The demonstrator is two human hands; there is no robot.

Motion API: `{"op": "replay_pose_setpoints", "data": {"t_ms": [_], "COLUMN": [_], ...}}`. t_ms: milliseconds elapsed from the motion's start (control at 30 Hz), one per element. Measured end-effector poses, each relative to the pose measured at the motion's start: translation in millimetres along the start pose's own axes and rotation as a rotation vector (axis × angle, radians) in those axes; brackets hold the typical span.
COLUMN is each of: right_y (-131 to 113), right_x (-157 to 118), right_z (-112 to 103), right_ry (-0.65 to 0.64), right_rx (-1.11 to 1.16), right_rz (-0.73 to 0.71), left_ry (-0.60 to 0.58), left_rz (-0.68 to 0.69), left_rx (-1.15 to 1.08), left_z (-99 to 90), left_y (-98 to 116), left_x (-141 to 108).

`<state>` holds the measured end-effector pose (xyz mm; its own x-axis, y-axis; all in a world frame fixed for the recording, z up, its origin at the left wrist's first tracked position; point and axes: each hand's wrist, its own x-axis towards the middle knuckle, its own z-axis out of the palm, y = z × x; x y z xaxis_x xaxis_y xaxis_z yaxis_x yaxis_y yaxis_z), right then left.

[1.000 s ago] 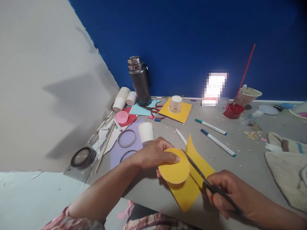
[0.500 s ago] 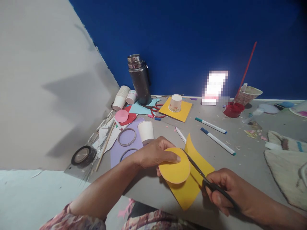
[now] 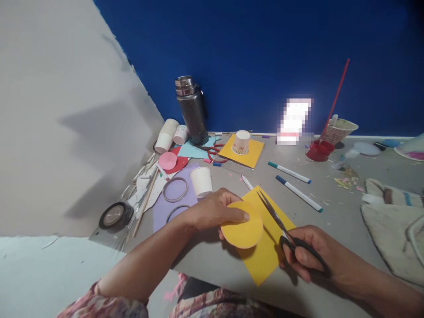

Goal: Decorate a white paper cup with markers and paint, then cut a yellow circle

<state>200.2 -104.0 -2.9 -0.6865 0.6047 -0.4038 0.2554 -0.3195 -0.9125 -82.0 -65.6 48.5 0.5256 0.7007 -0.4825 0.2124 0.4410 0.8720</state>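
My left hand (image 3: 217, 211) is closed on a round yellow paper disc (image 3: 243, 232), thumb on top and the other fingers mostly hidden beneath. In my right hand (image 3: 309, 254) are black-handled scissors (image 3: 274, 214), their blades slightly parted and pointing up and left. The blade tips are apart from the disc, just to its right. Below both hands a yellow paper sheet (image 3: 265, 265) lies on the grey table, partly covered by the disc. A white paper cup (image 3: 201, 182) stands beyond my left hand.
A dark steel flask (image 3: 192, 115) stands by the blue wall. Markers (image 3: 300, 194) lie at the right, past the scissors. Red-handled pliers (image 3: 215, 152), a black tape roll (image 3: 115, 215), purple paper (image 3: 159, 207) and an upturned cup (image 3: 241, 142) on yellow paper surround the work area.
The scissor blades have parted and come away from the disc's edge. The yellow sheet, curled up before, now lies flatter on the table. My left hand keeps its hold on the disc.
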Motion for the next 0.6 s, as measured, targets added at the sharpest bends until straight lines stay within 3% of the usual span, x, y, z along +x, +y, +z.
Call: {"op": "replay_pose_setpoints", "data": {"t_ms": [267,367,467,600], "right_y": [-52,-68,-70,-59], "right_x": [6,12,17,24], "right_z": [1,5,9,10], "right_ry": [0.219,0.315,0.410,0.582], "right_rx": [0.058,0.070,0.063,0.125], "right_rz": [-0.113,-0.148,-0.181,-0.236], "left_ry": [0.146,0.136,0.150,0.295], "left_rz": [0.109,0.108,0.131,0.239], "left_rx": [0.080,0.140,0.164,0.003], "left_z": [20.1,29.5,35.6,43.5], "left_y": [13,24,30,24], "left_x": [-4,-7,-4,13]}}
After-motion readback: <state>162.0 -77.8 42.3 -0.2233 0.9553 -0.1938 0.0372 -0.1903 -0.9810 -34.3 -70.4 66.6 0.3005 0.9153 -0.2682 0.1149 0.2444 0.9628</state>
